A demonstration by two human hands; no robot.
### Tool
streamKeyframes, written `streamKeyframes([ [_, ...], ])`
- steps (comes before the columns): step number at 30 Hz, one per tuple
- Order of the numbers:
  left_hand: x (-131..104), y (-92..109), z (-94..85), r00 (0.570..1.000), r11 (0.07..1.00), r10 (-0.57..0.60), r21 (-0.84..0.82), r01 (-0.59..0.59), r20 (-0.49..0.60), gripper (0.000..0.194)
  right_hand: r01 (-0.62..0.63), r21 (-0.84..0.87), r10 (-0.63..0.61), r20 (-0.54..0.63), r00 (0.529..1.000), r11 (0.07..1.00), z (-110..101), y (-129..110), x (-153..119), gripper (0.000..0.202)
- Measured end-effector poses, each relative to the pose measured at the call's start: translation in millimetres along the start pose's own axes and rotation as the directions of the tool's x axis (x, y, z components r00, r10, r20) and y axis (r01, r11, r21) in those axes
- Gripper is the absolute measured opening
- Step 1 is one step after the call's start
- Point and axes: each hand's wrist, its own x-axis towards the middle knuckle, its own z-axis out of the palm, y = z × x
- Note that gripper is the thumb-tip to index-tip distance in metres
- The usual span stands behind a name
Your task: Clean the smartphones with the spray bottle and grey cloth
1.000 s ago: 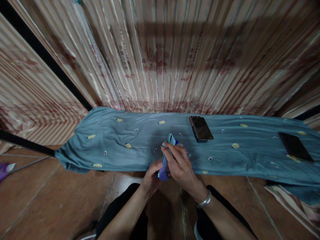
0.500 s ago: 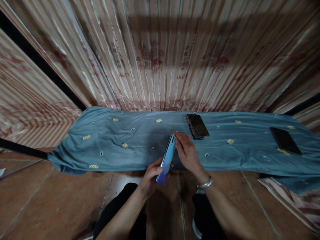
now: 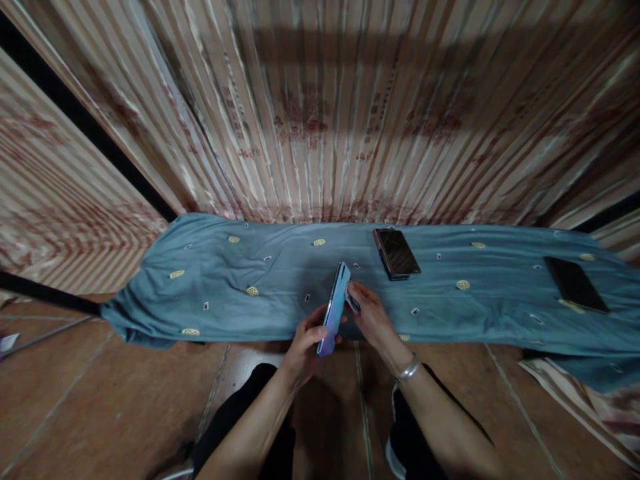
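My left hand (image 3: 307,343) is closed around the lower part of a smartphone (image 3: 335,310) with a shiny blue-to-purple back. The phone is tilted on edge above the cloth-covered bench, its dark camera strip at the upper end. Just right of the phone's back, my right hand (image 3: 371,317) pinches a small greyish cloth (image 3: 353,301), mostly hidden by the fingers. A silver bracelet (image 3: 409,369) circles my right wrist.
A blue patterned cloth (image 3: 280,267) covers the long narrow bench. Dark phones, apparently stacked (image 3: 399,253), lie beyond my right hand; another dark phone (image 3: 576,285) lies far right. Striped curtains (image 3: 310,120) hang behind and at the sides. Brown floor tiles (image 3: 330,413) show below.
My right hand has drawn down from the phone's upper end, bringing the greyish cloth into view. The phone has turned slightly more upright in my left hand.
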Motion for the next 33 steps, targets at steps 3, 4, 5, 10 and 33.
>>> streamKeyframes([
  [3, 1.7, -2.1, 1.3, 0.997, 0.999, 0.037, -0.017, -0.038, -0.067, 0.06, -0.038, 0.006, 0.038, 0.027, 0.999, 0.999, 3.9, 4.7, -3.9, 0.035],
  [4, 2.3, -3.2, 1.1, 0.994, 0.999, 0.048, -0.019, -0.05, -0.093, 0.059, -0.042, 0.0, 0.042, 0.027, 0.999, 0.999, 4.6, 6.9, -4.6, 0.035],
  [5, 3.0, -4.3, 0.8, 0.991, 0.998, 0.06, -0.021, -0.063, -0.119, 0.059, -0.044, -0.004, 0.044, 0.024, 0.999, 0.999, 5.2, 9.5, -5.2, 0.034],
  [10, 7.8, -5.8, -0.8, 0.979, 0.994, 0.101, -0.031, -0.108, -0.176, 0.064, -0.027, -0.055, 0.026, -0.018, 0.999, 0.998, 7.7, 21.2, -11.0, 0.035],
  [33, 21.9, -19.8, -24.2, 0.933, 0.796, 0.357, 0.54, -0.274, -0.053, 0.072, -0.213, -0.074, 0.225, 0.244, 0.943, 0.974, 2.7, -1.5, -23.9, 0.041],
])
